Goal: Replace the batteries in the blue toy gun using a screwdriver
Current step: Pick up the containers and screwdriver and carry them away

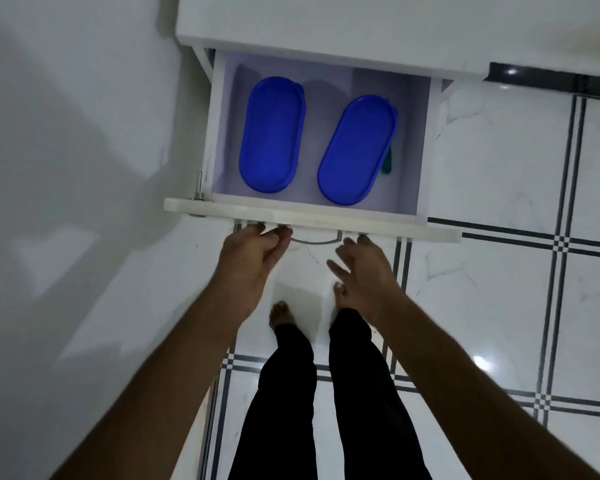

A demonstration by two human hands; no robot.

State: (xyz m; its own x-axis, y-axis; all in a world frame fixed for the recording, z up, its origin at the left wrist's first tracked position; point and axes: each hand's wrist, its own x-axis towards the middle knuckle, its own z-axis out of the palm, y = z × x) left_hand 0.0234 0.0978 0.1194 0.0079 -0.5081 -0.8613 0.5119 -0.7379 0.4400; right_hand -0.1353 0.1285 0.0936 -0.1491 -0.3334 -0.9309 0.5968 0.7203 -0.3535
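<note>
Your left hand [253,251] curls its fingers at the curved metal handle [314,240] of the white pull-out drawer [312,216], though the grip itself is hidden; your right hand [364,268] hovers just beside it, fingers loosely spread, holding nothing. You look barely begun: no blue toy gun, screwdriver or batteries show anywhere. Inside the drawer lie two oval blue-lidded plastic containers [272,135], both lidded, contents hidden. A dark green object [388,164] peeks from behind the right one [357,150].
</note>
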